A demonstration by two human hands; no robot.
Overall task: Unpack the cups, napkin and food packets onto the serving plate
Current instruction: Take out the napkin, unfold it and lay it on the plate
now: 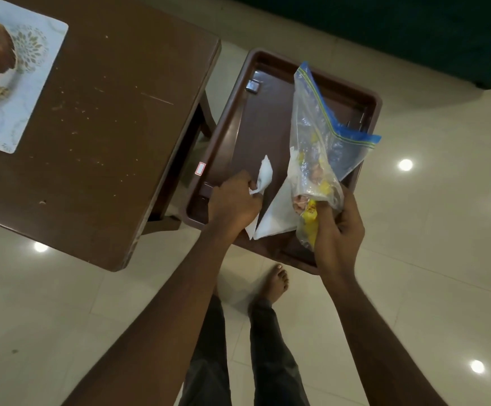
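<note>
I am looking down through the head camera at my two bare arms reaching over a dark brown serving tray (pixel 232 124) with a raised rim, which stands over a pale tiled floor (pixel 428 230). My left hand (pixel 232 202) is closed in a pinch around a crumpled white napkin (pixel 263 177), thumb and fingers wrapped on its lower end, while the loose upper end stands up above the tray's near left part. Just right of it, a second flat white paper sheet (pixel 276 218) lies across the tray's near edge, its far corner tucked under the bag.

My right hand (pixel 339 230) is curled tight around the lower end of a clear zip bag (pixel 317 133) with a blue seal strip. The bag stands tilted, its open mouth pointing to the far side. Inside it, near my fingers, I see yellow food packets (pixel 311 218) and some pinkish contents I cannot make out. I cannot see any cups.

A small dark square object (pixel 252 85) lies at the tray's far left corner. To the left of the tray stands a brown table (pixel 98 136), and on its far left part a pale patterned placemat (pixel 30 92) carries a brown item on a plate, cut off by the frame edge. Below my arms my legs and one bare foot (pixel 276 281) show on the floor.
</note>
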